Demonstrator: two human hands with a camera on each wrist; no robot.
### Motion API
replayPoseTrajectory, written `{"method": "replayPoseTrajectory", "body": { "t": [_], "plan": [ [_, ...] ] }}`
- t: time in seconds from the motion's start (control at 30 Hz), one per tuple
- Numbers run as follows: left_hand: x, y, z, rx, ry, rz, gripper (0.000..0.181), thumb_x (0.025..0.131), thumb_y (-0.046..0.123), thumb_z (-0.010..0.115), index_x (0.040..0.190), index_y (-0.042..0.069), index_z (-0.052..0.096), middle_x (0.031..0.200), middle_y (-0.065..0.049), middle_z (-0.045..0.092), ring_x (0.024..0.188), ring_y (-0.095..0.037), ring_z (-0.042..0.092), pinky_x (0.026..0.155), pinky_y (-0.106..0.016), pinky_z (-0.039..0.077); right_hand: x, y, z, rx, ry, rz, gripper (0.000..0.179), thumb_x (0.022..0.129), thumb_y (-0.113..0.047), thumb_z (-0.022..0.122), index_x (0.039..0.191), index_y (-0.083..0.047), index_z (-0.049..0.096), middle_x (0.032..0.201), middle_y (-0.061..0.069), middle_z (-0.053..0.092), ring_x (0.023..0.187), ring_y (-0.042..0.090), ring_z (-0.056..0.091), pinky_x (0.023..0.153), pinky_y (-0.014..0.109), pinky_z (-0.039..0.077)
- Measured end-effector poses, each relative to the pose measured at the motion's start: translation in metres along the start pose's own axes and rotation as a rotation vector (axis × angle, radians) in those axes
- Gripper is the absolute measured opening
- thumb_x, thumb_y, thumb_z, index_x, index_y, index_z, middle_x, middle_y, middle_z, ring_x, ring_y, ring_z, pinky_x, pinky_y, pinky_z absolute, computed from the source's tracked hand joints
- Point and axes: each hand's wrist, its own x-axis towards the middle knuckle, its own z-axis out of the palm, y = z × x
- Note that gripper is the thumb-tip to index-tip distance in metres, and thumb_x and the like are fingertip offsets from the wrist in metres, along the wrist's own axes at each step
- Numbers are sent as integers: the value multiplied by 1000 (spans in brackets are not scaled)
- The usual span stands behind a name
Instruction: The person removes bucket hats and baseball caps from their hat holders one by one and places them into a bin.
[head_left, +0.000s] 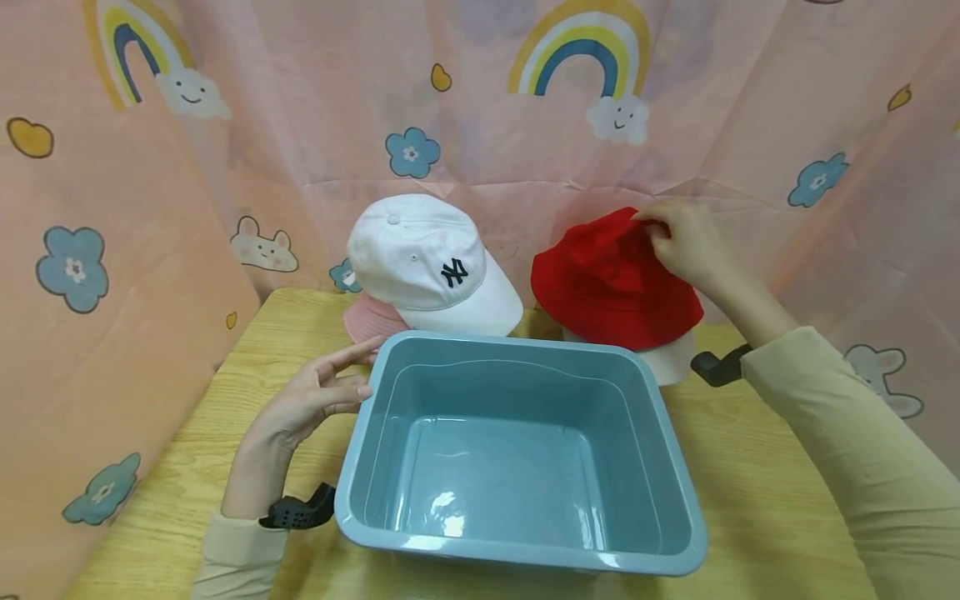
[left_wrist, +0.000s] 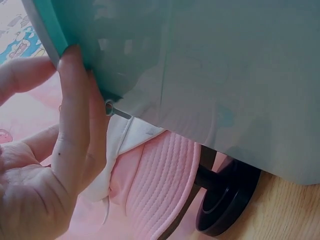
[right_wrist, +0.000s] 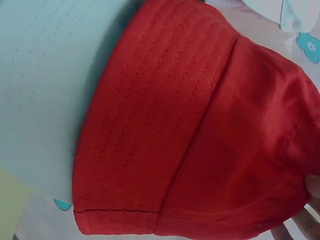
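My right hand point(head_left: 686, 242) pinches the crown of a red bucket hat point(head_left: 607, 283) between thumb and fingers. The hat's brim hangs low over a pale cap point(head_left: 667, 358) beneath it; the right wrist view shows the red hat point(right_wrist: 190, 125) close up, with fingertips point(right_wrist: 314, 187) at its crown. On the left, my left hand point(head_left: 315, 392) holds the left rim of a blue-grey plastic tub point(head_left: 517, 346), thumb at the rim and fingers against its outer wall point(left_wrist: 200, 65). The tub's inside shows only its bare floor and light reflections.
A white baseball cap point(head_left: 416, 250) with a dark logo sits over a pink hat point(head_left: 371, 317) behind the tub. A round black stand base point(left_wrist: 227, 200) shows beside the pink brim. The wooden table point(head_left: 247, 375) meets a printed pink curtain point(head_left: 480, 150) behind.
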Motion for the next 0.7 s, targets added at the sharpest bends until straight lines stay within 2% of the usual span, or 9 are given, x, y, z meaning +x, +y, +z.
{"method": "replayPoseTrajectory", "body": {
  "t": [0.2, 0.33, 0.7],
  "plan": [
    [0, 0, 0, 12, -7, 1, 66, 91, -4, 53, 150, -4, 23, 120, -5, 47, 90, -8, 68, 82, -28, 56, 3, 1, 1, 4, 70, -24, 27, 90, 1, 47, 105, 3, 69, 103, 24, 67, 90, 38, 59, 76, 50, 51],
    [1, 0, 0, 16, 11, -12, 66, 91, -4, 54, 150, -4, 25, 120, -4, 48, 89, -7, 68, 83, -27, 56, 3, 1, 0, -6, 70, -3, 25, 89, 1, 48, 102, 2, 69, 98, 23, 68, 82, 35, 59, 68, 43, 48],
    [1, -1, -1, 9, 12, -14, 66, 91, -4, 53, 150, -4, 24, 118, -4, 48, 87, -6, 66, 81, -26, 56, 4, 0, -7, 13, 41, 58, 24, 90, -2, 47, 103, 2, 67, 98, 24, 66, 83, 34, 56, 67, 43, 45]
  ]
}}
